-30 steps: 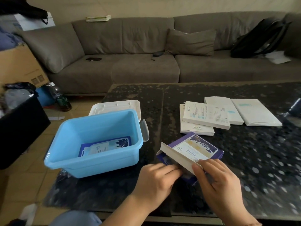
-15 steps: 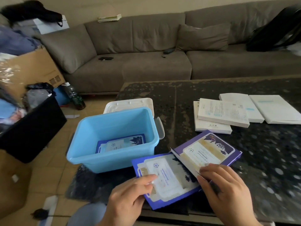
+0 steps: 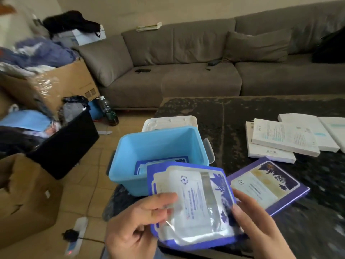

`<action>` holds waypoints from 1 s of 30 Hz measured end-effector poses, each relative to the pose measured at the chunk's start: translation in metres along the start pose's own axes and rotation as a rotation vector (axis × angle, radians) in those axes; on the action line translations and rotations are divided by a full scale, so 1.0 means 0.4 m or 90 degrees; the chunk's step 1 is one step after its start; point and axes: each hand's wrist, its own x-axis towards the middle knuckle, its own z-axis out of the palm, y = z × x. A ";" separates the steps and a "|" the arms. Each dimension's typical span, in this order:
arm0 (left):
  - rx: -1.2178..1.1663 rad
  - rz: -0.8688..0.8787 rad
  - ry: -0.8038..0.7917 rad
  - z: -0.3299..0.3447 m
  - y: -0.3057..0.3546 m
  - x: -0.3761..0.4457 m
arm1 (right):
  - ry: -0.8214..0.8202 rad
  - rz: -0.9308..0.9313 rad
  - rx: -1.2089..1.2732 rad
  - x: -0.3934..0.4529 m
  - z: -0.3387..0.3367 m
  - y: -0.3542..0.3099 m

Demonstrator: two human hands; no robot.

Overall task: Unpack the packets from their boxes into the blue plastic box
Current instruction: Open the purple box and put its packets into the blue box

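Packets [image 3: 192, 204], a small stack with blue borders and clear-and-white fronts, sit fanned in your two hands, held in the air over the near-left corner of the dark speckled table [image 3: 233, 116]. Your left hand [image 3: 138, 227] pinches them at their left edge, thumb pressed on the top packet's face and the other fingers curled underneath. Your right hand [image 3: 261, 223] steadies the right edge, fingers fairly straight and close together along it; whether the thumb grips from behind you cannot tell from here. Just beyond the stack stands the blue plastic box [image 3: 158, 146], open at the table's left edge, with one blue-edged packet [image 3: 141, 166] already lying flat on its bottom. Its white lid [image 3: 169, 122] rests behind it. Right of your hands, the purple carton [image 3: 268, 184] lies flat on the table, its near end just beside your right fingers. Farther back toward the right edge, several white flat boxes [image 3: 285, 139] lie overlapping one another. A grey sofa [image 3: 186, 58] runs along behind the table.
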 end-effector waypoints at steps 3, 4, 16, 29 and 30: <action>0.015 -0.002 0.033 -0.021 -0.016 0.015 | -0.193 0.124 0.165 0.037 0.040 -0.064; 0.055 0.014 0.007 -0.037 -0.018 0.025 | -0.193 0.112 0.160 0.048 0.044 -0.076; 0.562 0.284 -0.183 -0.175 -0.015 0.021 | -0.070 0.149 -0.028 0.105 0.081 -0.131; 0.552 0.223 -0.012 -0.261 -0.121 0.122 | -0.052 0.041 -0.243 0.279 0.227 -0.317; 0.554 0.206 -0.007 -0.268 -0.123 0.134 | -0.048 0.053 -0.274 0.306 0.230 -0.319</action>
